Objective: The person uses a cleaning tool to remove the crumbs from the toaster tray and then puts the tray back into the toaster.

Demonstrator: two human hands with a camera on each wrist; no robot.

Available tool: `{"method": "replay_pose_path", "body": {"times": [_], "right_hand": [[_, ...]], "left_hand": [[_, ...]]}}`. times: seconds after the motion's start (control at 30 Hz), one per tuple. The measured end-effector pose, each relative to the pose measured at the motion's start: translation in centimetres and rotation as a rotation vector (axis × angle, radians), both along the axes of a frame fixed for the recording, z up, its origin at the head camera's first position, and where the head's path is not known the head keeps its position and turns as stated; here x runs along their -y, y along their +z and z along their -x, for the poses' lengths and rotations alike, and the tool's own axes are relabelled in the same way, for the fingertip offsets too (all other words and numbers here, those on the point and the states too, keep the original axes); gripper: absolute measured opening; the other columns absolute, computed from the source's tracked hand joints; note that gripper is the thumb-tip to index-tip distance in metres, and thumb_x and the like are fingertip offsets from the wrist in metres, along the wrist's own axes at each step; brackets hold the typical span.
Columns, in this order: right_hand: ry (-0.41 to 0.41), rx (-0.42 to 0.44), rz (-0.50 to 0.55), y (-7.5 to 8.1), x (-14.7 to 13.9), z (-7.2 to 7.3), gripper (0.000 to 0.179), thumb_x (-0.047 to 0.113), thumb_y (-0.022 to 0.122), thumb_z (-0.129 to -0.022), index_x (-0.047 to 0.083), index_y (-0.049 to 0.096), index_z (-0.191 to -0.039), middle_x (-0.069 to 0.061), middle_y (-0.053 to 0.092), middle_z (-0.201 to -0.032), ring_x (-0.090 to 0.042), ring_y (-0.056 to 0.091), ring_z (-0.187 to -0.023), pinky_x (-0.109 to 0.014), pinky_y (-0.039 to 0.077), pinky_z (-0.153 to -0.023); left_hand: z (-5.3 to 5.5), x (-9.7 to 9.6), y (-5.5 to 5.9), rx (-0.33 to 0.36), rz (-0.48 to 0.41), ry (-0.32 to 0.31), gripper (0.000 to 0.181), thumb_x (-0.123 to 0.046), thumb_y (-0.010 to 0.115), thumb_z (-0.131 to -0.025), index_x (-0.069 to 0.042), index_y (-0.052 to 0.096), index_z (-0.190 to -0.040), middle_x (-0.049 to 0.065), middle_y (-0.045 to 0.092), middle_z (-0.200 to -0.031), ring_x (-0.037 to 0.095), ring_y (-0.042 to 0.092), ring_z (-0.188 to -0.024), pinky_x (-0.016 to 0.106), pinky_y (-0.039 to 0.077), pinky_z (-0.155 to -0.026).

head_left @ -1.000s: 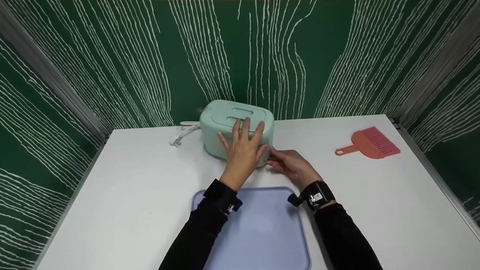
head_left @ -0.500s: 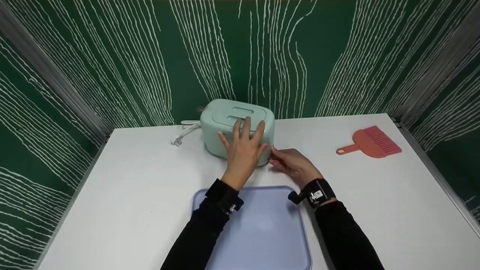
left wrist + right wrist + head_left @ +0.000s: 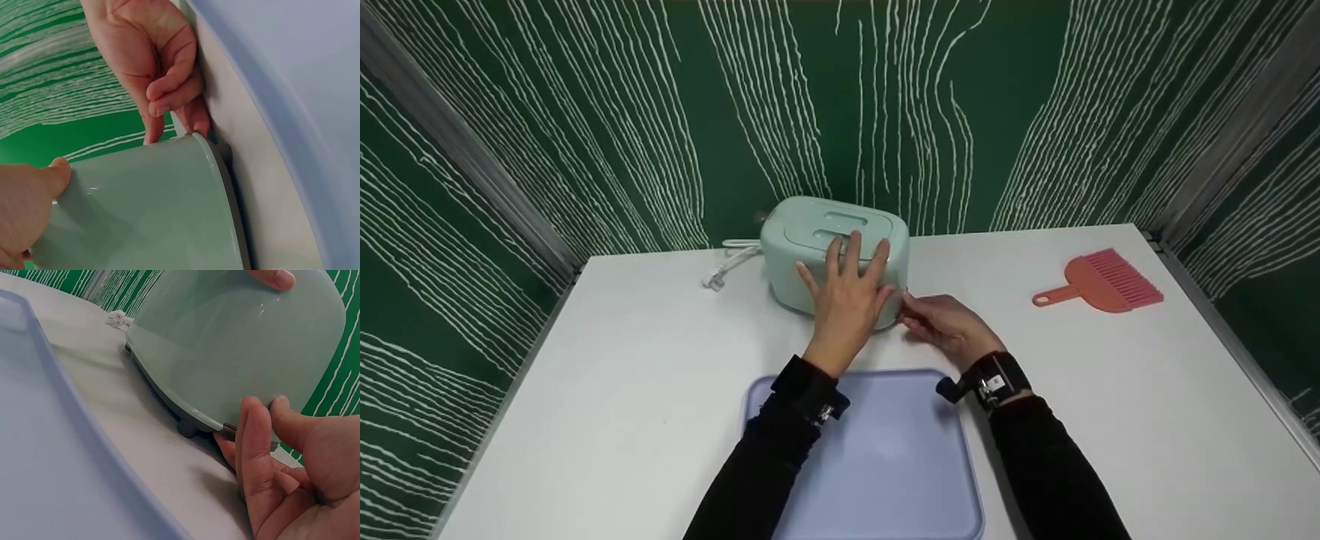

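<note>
A mint-green two-slot toaster (image 3: pixel 795 274) stands near the back of the white table. My left hand (image 3: pixel 844 315) lies against its front with the fingers spread, their tips reaching the top by the near slot. At the lower right end, my right hand (image 3: pixel 949 322) grips the toaster's bottom edge. In the right wrist view, the thumb (image 3: pixel 287 419) presses the end wall while a finger reaches under the base. A thin dark metal edge (image 3: pixel 229 431) shows at the base beside these fingers; most of it is hidden. In the left wrist view, the right hand's other fingers are curled.
A lilac tray (image 3: pixel 877 457) lies in front of the toaster, under both forearms. The white cord and plug (image 3: pixel 716 281) trail from the toaster's left end. An orange dustpan-shaped piece with a red brush (image 3: pixel 1099 281) lies at the back right. Green walls with white lines enclose the table.
</note>
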State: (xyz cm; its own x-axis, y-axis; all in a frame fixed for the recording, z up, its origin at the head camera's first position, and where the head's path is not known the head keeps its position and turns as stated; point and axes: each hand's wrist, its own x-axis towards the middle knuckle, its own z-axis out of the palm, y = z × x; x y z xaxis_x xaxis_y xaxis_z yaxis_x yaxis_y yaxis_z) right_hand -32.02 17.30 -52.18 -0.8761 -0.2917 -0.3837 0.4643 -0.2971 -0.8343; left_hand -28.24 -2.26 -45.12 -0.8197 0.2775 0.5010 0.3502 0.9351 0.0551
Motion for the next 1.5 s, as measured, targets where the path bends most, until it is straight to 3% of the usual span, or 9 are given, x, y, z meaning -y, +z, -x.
{"method": "replay_pose_path", "body": {"times": [0.3,0.5,1.27,1.37,1.5], "right_hand": [[0.027,-0.003,-0.053,-0.18,-0.08,0.0,0.026,0.023,0.071,-0.105,0.003,0.082,-0.092,-0.004,0.078,-0.079,-0.003,0.065,-0.058,-0.013,0.054,-0.059],[0.061,-0.007,-0.059,-0.32,-0.15,0.22,0.031,0.021,0.064,-0.109,0.002,0.08,-0.091,-0.002,0.076,-0.076,-0.001,0.063,-0.057,-0.012,0.053,-0.057],[0.086,0.0,-0.076,0.18,-0.65,0.18,0.031,0.024,0.064,-0.109,0.002,0.081,-0.095,-0.002,0.076,-0.078,-0.001,0.062,-0.057,-0.013,0.052,-0.056],[0.092,-0.023,-0.103,0.2,-0.66,0.14,0.031,0.025,0.064,-0.109,0.001,0.08,-0.096,-0.002,0.076,-0.079,-0.001,0.061,-0.058,-0.013,0.051,-0.056],[0.074,-0.102,-0.231,0.24,-0.56,-0.05,0.029,0.021,0.065,-0.109,-0.002,0.078,-0.099,0.002,0.074,-0.072,-0.001,0.058,-0.055,-0.014,0.048,-0.055]], "left_hand": [[-0.11,0.22,-0.11,0.045,-0.013,-0.003,0.062,-0.049,0.062,-0.106,-0.031,0.044,-0.163,0.014,0.039,-0.171,0.037,0.033,-0.159,0.089,0.03,-0.111],[-0.18,0.23,-0.1,0.044,-0.033,-0.007,0.063,-0.047,0.066,-0.105,-0.031,0.046,-0.162,0.014,0.039,-0.169,0.036,0.033,-0.158,0.09,0.029,-0.11],[0.07,0.0,-0.05,0.037,-0.014,-0.005,0.062,-0.049,0.063,-0.106,-0.032,0.045,-0.163,0.014,0.039,-0.17,0.036,0.034,-0.159,0.089,0.03,-0.111],[0.04,0.06,-0.06,0.024,-0.009,-0.006,0.062,-0.049,0.063,-0.106,-0.031,0.045,-0.162,0.014,0.04,-0.169,0.036,0.035,-0.158,0.088,0.031,-0.111],[-0.02,0.22,0.05,0.027,0.001,-0.002,0.062,-0.05,0.061,-0.107,-0.031,0.044,-0.163,0.014,0.039,-0.17,0.036,0.035,-0.158,0.088,0.031,-0.111]]}}
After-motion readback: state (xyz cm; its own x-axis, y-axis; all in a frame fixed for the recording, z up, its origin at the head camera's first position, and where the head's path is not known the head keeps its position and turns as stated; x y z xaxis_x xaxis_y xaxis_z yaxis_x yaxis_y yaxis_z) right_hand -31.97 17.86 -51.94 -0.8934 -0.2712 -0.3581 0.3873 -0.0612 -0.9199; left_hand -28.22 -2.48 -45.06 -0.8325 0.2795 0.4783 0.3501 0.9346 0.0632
